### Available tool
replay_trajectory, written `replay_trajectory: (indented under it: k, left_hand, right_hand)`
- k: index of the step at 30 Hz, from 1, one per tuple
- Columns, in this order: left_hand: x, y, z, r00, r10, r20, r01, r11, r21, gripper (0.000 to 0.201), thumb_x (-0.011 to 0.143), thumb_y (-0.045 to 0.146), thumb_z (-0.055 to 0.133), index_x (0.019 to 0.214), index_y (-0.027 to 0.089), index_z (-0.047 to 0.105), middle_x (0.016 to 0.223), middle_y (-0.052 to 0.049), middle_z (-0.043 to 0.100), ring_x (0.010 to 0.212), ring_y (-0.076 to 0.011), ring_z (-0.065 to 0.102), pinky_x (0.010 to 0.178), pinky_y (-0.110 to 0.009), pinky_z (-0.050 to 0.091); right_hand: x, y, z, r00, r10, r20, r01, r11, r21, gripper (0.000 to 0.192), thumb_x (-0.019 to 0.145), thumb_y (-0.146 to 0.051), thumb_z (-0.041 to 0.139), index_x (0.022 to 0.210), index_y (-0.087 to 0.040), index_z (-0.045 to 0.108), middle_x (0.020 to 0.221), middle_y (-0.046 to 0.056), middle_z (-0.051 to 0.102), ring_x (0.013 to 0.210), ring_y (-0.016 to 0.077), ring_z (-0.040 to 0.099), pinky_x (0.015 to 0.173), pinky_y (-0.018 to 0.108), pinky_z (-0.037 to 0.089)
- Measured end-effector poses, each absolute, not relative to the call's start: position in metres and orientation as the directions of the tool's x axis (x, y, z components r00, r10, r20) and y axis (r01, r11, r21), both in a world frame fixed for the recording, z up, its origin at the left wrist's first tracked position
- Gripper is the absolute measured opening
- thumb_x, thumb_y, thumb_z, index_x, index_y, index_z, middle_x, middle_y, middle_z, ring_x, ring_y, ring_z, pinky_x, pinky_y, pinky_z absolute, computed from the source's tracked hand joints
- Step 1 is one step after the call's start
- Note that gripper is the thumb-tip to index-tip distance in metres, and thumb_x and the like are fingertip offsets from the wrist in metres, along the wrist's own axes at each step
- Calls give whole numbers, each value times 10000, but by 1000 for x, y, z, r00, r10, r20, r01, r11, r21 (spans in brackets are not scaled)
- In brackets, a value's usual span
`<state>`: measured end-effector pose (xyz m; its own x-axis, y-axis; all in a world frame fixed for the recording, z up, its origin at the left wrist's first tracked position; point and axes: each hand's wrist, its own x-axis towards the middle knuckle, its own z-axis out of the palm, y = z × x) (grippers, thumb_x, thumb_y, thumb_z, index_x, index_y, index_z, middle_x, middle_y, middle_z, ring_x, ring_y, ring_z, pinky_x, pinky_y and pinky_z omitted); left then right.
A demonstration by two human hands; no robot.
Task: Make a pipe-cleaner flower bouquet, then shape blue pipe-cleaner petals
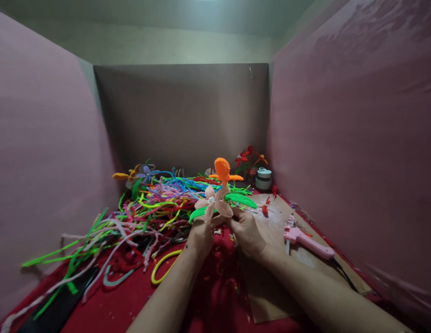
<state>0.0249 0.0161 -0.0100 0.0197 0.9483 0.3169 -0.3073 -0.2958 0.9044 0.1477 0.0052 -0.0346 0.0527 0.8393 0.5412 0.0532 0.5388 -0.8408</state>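
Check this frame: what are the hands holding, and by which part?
Both the left hand and the right hand grip a pipe-cleaner flower bunch from below, at the base under the pink bloom and green leaves; the stems are hidden.

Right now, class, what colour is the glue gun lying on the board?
Pink. The glue gun shows best in the head view, right of the hands.

left half: heaped with pipe cleaners, blocked up to the back edge
right edge: glue gun lying on the board
back right corner: jar, flowers
near edge: open red cloth
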Motion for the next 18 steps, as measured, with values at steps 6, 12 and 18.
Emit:
replay_trajectory:
  k: [6, 12, 18]
  left_hand:
    - [27, 20, -15, 160, 934, 320, -248, -276, 929, 194, 564, 167, 749, 753, 169, 702, 735, -19, 662, 751, -198, 592, 673, -293, 490]
    - [25, 20, -20, 239, 927, 288, -263, -224, 939, 181, 625, 198, 683, 790, 140, 726, 755, -35, 692, 747, -187, 608, 736, -294, 484]
    - [27, 21, -25, 286, 927, 243, -318, -147, 936, 228, 640, 228, 704, 841, 124, 732, 762, -61, 708, 716, -171, 624, 735, -279, 479]
  right_hand:
    - [146, 2, -36, 57, 857, 513, 66, 509, -858, 148, 747, -182, 544, 765, -167, 690, 728, 27, 665, 696, 169, 575, 673, 287, 465]
    - [146, 1, -35, 61, 849, 525, 35, 524, -851, 113, 738, -269, 601, 724, -185, 675, 659, 4, 629, 638, 151, 540, 632, 268, 458]
    - [149, 2, -38, 69, 850, 523, 192, 503, -843, 100, 740, -234, 567, 700, -175, 637, 669, 5, 613, 646, 149, 521, 652, 270, 431]
